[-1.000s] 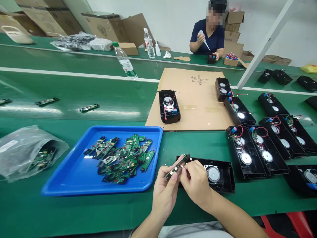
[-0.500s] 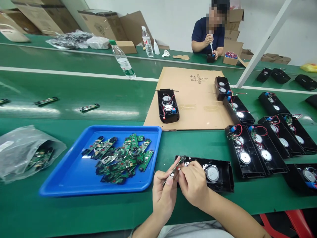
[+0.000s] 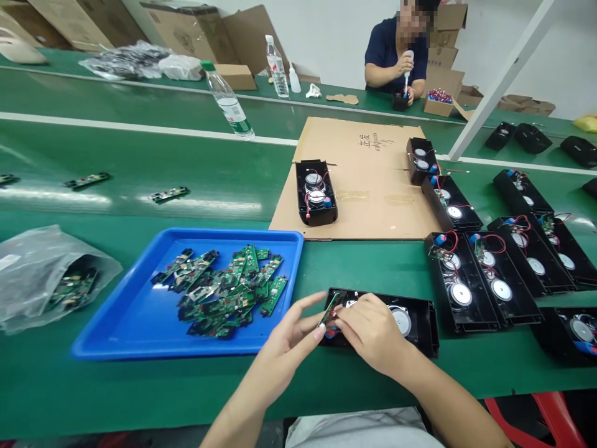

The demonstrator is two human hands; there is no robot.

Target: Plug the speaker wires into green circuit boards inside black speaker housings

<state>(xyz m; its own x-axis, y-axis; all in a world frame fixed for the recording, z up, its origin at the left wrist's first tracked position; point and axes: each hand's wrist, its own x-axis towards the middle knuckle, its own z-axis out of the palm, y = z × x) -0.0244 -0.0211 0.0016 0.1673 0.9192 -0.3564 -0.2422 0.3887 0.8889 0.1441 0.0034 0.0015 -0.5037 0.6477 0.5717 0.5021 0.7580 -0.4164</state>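
Observation:
My left hand (image 3: 291, 339) pinches the lower end of a narrow green circuit board (image 3: 331, 308) between thumb and fingers, its index finger stretched past the board. At the board's edge, the closed fingertips of my right hand (image 3: 373, 330) grip a small wire connector with a bit of red showing; the fingers largely cover it. Both hands are over the left part of an open black speaker housing (image 3: 422, 339), which lies lengthwise on the green bench. One round speaker (image 3: 401, 320) in it shows beside my right hand.
Left of my hands a blue tray (image 3: 125, 311) holds a heap of circuit boards (image 3: 233, 292). Beyond it lies a plastic bag (image 3: 37, 274) of boards. Several black housings (image 3: 459, 292) stand to the right. One housing (image 3: 316, 196) rests on a cardboard sheet (image 3: 368, 168). Across the bench a person (image 3: 392, 59) works.
My left hand has shifted left and opened its grip somewhat, with the index finger extended. The board has tilted and lowered toward the housing. My right hand remains at the board's edge.

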